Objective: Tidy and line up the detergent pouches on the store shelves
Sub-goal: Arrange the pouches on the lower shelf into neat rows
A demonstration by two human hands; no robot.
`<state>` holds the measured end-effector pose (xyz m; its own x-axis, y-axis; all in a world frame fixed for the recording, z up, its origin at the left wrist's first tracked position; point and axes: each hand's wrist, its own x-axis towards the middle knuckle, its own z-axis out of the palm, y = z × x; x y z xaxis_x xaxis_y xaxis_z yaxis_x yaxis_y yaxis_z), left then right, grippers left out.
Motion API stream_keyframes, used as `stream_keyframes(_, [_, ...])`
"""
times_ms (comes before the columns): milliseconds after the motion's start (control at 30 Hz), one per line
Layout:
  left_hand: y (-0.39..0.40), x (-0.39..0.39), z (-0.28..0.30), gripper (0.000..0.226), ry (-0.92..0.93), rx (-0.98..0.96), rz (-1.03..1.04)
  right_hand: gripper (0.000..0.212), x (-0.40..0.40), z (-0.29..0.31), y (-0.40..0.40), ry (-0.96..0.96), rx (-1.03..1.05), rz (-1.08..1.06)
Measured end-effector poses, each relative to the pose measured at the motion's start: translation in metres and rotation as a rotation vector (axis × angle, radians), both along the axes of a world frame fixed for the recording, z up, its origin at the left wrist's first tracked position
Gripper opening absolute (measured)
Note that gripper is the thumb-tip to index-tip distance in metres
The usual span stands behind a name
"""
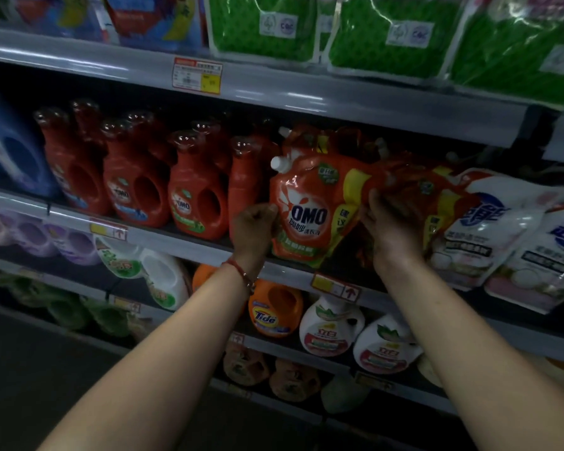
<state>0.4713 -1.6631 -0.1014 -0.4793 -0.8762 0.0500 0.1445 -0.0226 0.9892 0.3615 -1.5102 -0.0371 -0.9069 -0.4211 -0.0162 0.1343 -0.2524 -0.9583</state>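
A red OMO pouch [310,209] with a white cap stands at the front of the middle shelf [183,240]. My left hand [254,227] pinches its left edge, fingers curled. More red OMO pouches [414,187] lean behind and to its right. My right hand [389,222] grips the lower edge of one of these, between the front pouch and the leaning ones. White and pink pouches [489,232] slump over the shelf edge at the far right.
Red OMO bottles [196,203] fill the shelf left of the pouches, with a blue jug [10,157] beyond. Green packs [391,34] sit on the shelf above. Below are an orange Tide bottle [274,310] and white bottles [331,330].
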Motion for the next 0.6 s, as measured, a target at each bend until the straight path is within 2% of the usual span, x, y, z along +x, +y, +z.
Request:
stream_keyframes(67, [0.0,-0.005,-0.017,0.032,-0.001,0.038,0.013,0.007,0.0,-0.01,-0.008,0.023,0.091,0.004])
stream_keyframes(100, [-0.001,-0.007,-0.026,0.031,-0.002,0.037,0.005,0.017,-0.004,-0.019,-0.01,0.039,0.144,-0.005])
stream_keyframes(167, [-0.002,-0.009,-0.037,0.029,0.003,-0.052,-0.046,0.044,-0.007,-0.029,-0.009,0.121,0.253,0.005])
stream_keyframes(233, [-0.004,-0.01,-0.044,0.018,0.019,-0.15,-0.154,0.048,-0.007,-0.029,-0.009,0.201,0.293,0.03])
stream_keyframes(300, [-0.003,-0.009,-0.054,0.037,-0.014,-0.228,-0.248,0.046,-0.008,-0.029,-0.009,0.257,0.271,0.076])
stream_keyframes(400, [0.008,-0.002,-0.072,0.065,-0.204,-0.411,-0.257,0.047,-0.003,-0.037,-0.009,0.399,0.28,0.209])
stream_keyframes(533, [0.023,0.01,-0.082,0.08,-0.433,-0.699,-0.352,0.064,0.003,-0.051,-0.005,0.536,0.325,0.271])
stream_keyframes(600, [0.025,0.017,-0.089,0.083,-0.556,-0.891,-0.351,0.077,0.012,-0.061,0.0,0.654,0.441,0.245])
